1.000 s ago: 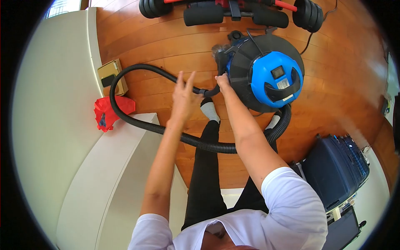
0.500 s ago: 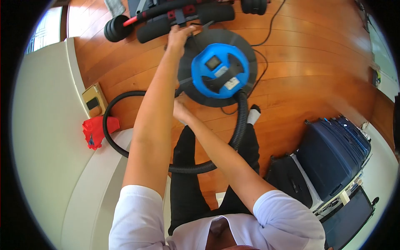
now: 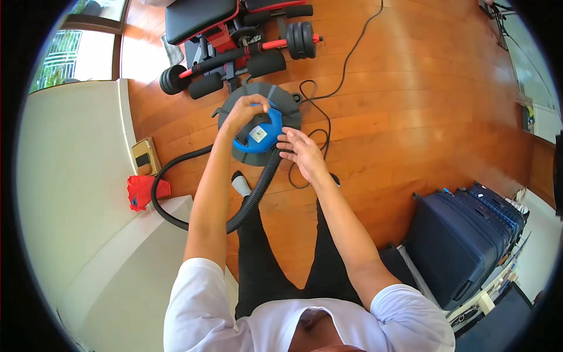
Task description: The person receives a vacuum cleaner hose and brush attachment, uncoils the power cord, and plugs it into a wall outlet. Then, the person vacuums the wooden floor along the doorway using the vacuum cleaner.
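A round canister vacuum cleaner with a dark grey body and a bright blue plastic top stands on the glossy orange-brown wooden floor, directly below both hands. The left hand is bent over the far part of the blue top, its fingers curled down; whether it grips anything there cannot be told, as the hand covers the spot. A white printed label shows on the top, just nearer the person than those fingers. The right hand is released, its fingers loosely spread and pointing left, with the fingertips at the right edge of the blue top; whether they touch it is unclear.

A black ribbed hose leaves the vacuum just beside the right fingertips, runs toward the person, passes under the left forearm and loops round to that hand's left. Beyond the right hand, a thin black cord trails in curves over the floor. Past the left hand stands a black-padded weight bench with red framing. Well left of the left hand, a crumpled red plastic bag lies near a tan cardboard box. A dark blue hard-shell suitcase stands well to the right of the right hand, nearer the person.
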The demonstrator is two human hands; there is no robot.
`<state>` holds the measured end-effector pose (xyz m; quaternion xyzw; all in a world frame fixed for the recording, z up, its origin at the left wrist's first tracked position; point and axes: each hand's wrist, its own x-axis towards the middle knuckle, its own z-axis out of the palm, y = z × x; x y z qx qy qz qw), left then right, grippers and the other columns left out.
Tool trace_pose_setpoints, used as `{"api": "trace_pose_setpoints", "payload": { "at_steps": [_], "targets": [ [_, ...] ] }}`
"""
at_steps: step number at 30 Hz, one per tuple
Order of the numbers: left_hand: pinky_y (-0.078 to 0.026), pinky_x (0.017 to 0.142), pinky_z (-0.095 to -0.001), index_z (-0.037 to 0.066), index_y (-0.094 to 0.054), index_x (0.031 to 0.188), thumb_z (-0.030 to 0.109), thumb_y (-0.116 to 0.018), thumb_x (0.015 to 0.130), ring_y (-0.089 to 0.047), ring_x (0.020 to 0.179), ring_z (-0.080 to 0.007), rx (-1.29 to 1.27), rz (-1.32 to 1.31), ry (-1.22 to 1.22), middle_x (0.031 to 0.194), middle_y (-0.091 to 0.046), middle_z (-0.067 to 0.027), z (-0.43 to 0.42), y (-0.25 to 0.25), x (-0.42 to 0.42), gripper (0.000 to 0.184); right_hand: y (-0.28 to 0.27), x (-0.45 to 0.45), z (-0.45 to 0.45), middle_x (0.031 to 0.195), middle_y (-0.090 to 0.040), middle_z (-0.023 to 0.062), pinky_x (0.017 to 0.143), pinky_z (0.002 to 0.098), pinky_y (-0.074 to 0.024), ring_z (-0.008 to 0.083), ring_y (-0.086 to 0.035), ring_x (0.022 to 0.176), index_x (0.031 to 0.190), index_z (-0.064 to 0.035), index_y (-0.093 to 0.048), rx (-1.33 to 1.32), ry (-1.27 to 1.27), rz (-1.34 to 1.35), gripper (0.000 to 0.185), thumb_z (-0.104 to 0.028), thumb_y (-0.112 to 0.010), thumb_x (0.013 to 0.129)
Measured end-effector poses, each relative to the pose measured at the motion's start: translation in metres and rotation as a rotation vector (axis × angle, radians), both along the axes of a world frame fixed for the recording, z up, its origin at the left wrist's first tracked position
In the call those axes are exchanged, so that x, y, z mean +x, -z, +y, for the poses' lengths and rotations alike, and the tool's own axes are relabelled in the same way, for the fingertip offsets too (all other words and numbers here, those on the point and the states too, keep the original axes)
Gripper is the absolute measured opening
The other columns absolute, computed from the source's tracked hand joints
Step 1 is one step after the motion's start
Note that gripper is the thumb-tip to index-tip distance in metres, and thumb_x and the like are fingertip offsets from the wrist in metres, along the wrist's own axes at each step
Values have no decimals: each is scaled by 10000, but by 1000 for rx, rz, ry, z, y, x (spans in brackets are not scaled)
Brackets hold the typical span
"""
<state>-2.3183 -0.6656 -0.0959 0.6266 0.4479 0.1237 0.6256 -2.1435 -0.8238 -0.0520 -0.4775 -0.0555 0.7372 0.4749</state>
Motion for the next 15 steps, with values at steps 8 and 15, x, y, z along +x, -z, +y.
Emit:
{"api": "trace_pose_setpoints", "payload": {
  "at_steps": [8,15],
  "targets": [
    [-426,946,-367,100,-462,1269,68,-670,704,-525,1093,-299,563,395,65,1256,-466,-163,-9,-29,136,603,34,87,-55,1119,-551,91,835,329,-452,189,-543,993,1260,-26,-458,-43,-135,-30,468,-314,-560,906],
    [-209,1015,-652,181,-192,1441,345,-752,703,-181,1356,-425,542,1098,-16,1496,-108,-211,-2,70,120,941,70,139,-293,1300,-445,233,991,440,-347,390,-416,1203,1326,-20,-393,-67,-538,-888,554,-295,-567,878]
  ]
}}
